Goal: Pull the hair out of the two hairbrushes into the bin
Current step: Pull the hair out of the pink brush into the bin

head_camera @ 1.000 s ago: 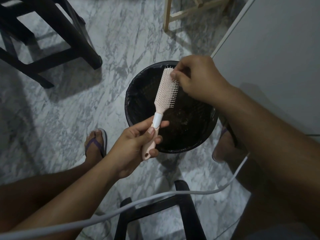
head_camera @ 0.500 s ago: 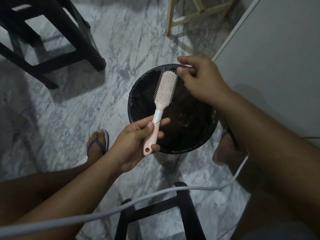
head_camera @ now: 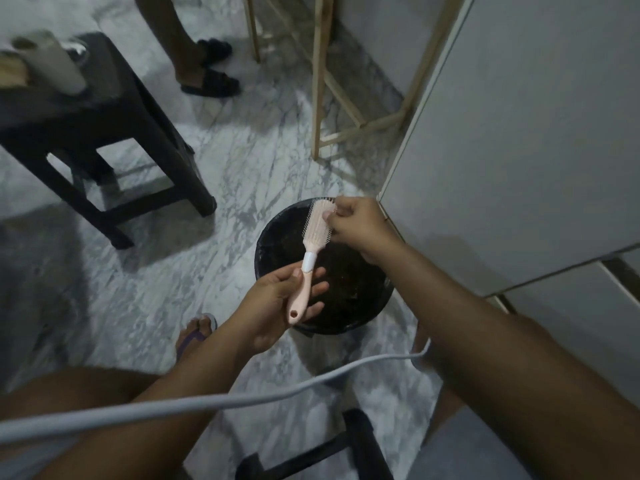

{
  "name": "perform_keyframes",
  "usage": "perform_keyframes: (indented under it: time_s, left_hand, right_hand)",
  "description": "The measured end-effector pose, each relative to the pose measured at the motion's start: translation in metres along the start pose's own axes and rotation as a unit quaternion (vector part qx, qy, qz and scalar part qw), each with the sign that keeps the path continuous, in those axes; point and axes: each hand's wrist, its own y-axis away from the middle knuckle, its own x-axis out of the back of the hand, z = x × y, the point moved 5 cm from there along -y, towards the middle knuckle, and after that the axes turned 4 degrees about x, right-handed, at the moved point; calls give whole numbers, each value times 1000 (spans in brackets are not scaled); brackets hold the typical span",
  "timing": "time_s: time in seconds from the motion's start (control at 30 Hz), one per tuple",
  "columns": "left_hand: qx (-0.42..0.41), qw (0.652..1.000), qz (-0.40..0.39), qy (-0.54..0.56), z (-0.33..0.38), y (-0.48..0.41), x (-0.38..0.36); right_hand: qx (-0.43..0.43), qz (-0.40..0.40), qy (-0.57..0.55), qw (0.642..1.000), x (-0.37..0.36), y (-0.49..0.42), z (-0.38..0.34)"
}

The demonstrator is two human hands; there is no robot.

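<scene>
Over the bin [head_camera: 263,239], our left hand [head_camera: 277,299] grips the pink hairbrush [head_camera: 317,226] handle; right hand [head_camera: 360,226] fingers pinch its bristles. Next, probably: pull hair free, drop it.

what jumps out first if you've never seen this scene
The pink hairbrush at centre, pale against the black bin beneath it. The left hand holds its handle while the right hand pinches at the bristles. Next, the grey cable sweeping across the foreground and a dark stool at upper left.
</scene>
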Motion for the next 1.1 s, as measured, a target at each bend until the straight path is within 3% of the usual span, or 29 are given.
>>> perform_keyframes:
  time_s: [0.2,0.4,0.7,0.97,1.1]
  left_hand:
    - [0,1000,0,-30,19,30,-31]
    - [-9,996,11,-87,40,27,-66]
    - [-41,989,11,-139,81,7,-101]
    - [-26,986,9,-164,146,72,-188]
    - [-10,974,-45,-223,181,125,-256]
  right_hand:
    - [5,13,-44,999,23,17,-29]
    - [53,65,22,996,51,-1,-45]
    - [60,79,68,993,86,-13,-86]
    - [48,120,8,992,166,42,-196]
    - [43,176,-12,983,224,98,-256]
